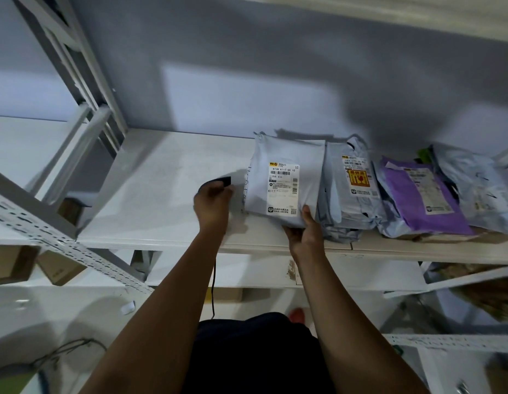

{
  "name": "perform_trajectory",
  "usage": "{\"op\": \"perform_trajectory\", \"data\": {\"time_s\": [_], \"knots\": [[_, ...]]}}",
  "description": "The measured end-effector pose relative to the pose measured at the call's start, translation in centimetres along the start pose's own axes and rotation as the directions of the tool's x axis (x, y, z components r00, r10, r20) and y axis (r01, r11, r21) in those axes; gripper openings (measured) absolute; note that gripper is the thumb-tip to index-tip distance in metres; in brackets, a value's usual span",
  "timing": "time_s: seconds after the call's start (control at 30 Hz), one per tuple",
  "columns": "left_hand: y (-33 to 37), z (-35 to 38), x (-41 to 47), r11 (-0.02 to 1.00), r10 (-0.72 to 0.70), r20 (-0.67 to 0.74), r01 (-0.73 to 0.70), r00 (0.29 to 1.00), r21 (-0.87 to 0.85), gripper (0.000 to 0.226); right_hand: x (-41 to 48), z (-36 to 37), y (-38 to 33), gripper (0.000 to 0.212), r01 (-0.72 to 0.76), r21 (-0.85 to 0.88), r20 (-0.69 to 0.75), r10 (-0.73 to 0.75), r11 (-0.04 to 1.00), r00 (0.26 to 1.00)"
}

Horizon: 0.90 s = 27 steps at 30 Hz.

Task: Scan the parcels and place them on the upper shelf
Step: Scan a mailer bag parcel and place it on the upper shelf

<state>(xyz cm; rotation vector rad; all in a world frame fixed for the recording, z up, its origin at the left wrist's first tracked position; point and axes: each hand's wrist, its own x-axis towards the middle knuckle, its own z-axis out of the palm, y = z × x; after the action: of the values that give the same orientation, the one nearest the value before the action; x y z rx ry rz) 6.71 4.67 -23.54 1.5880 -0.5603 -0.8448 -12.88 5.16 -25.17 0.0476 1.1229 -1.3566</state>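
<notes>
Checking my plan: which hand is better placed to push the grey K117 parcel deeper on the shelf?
Probably right: the right hand grips the K117 parcel at its near edge; the left hand holds a black scanner.

We logged four soft mailer parcels in a row on the white upper shelf (161, 200).
1. The pale blue-grey parcel (287, 166) sat leftmost, its white barcode label marked "K117" facing up; the right hand (304, 234) gripped its near edge.
2. The stickered grey parcel (346, 203), with a yellow-and-red sticker, touched its right side.
3. The purple parcel (403, 194) came next, label up.
4. The crinkled pale parcel (474, 189) sat rightmost.

We noted the black scanner (222, 181) in the left hand (213, 203), just left of item one.
</notes>
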Motion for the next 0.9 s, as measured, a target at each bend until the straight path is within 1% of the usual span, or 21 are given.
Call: {"op": "perform_trajectory", "data": {"time_s": [0.07,0.1,0.13,0.17,0.2,0.23,0.27,0.33,0.37,0.43,0.53,0.6,0.67,0.77,0.8,0.9], "knots": [[-0.2,-0.7,0.3,0.979,0.101,-0.201,-0.062,0.974,0.194,0.022,0.2,-0.6,-0.1,0.051,-0.003,0.000,-0.051,0.003,1.000,0.999],[-0.6,-1.1,0.6,0.947,0.137,-0.241,-0.056,0.961,0.315,0.033,0.2,-0.8,-0.1,0.052,-0.006,0.007,-0.063,0.006,1.000,0.998],[-1.1,-1.5,1.0,0.910,0.111,-0.220,-0.010,0.969,0.414,0.049,0.3,-1.1,-0.2,0.052,-0.007,0.014,-0.072,0.008,1.000,0.997],[-1.5,-1.8,1.3,0.878,0.027,-0.166,0.056,0.986,0.476,0.065,0.2,-1.2,-0.2,0.051,-0.009,0.016,-0.077,0.010,1.000,0.997],[-2.0,-1.9,1.4,0.856,-0.072,-0.098,0.112,0.993,0.504,0.075,0.3,-1.4,-0.1,0.051,-0.010,0.011,-0.083,0.011,1.000,0.996],[-2.5,-2.1,1.3,0.834,-0.136,-0.033,0.133,0.990,0.535,0.076,0.3,-1.5,-0.1,0.051,-0.013,0.003,-0.086,0.013,1.000,0.996],[-2.6,-2.1,1.1,0.822,-0.151,0.015,0.117,0.988,0.557,0.069,0.3,-1.5,0.0,0.052,-0.014,-0.006,-0.087,0.013,1.000,0.996],[-2.7,-2.4,0.6,0.814,-0.143,0.047,0.090,0.989,0.573,0.045,0.5,-1.4,0.2,0.052,-0.021,-0.025,-0.100,0.019,0.999,0.995],[-2.3,-2.5,0.3,0.819,-0.165,0.058,0.104,0.985,0.565,0.034,0.5,-1.4,0.3,0.053,-0.031,-0.041,-0.105,0.026,0.999,0.994],[-1.5,-2.8,0.0,0.829,-0.226,0.090,0.143,0.970,0.541,0.022,0.7,-1.5,0.5,0.050,-0.049,-0.072,-0.121,0.040,0.996,0.992],[-0.4,-2.9,0.1,0.839,-0.271,0.131,0.167,0.954,0.517,0.016,1.0,-1.6,0.6,0.038,-0.054,-0.087,-0.154,0.040,0.995,0.987],[0.5,-2.6,0.2,0.867,-0.280,0.158,0.178,0.947,0.466,0.015,1.2,-1.4,0.6,0.039,-0.038,-0.084,-0.180,0.023,0.996,0.983],[1.7,-2.2,0.3,0.898,-0.243,0.197,0.143,0.950,0.416,0.013,1.3,-1.3,0.9,0.044,-0.029,-0.100,-0.184,0.010,0.995,0.983],[4.3,-1.2,-0.3,0.927,-0.190,0.302,0.069,0.934,0.370,0.005,0.9,-1.6,1.5,0.036,-0.001,-0.135,-0.145,-0.019,0.991,0.989],[5.0,-0.9,-0.5,0.923,-0.181,0.328,0.045,0.927,0.382,0.004,0.8,-1.6,1.6,0.036,0.016,-0.143,-0.138,-0.035,0.990,0.990],[6.5,0.2,-1.5,0.899,-0.140,0.375,-0.041,0.916,0.436,0.009,1.0,-1.5,1.6,0.053,0.051,-0.124,-0.187,-0.074,0.991,0.980]]}}
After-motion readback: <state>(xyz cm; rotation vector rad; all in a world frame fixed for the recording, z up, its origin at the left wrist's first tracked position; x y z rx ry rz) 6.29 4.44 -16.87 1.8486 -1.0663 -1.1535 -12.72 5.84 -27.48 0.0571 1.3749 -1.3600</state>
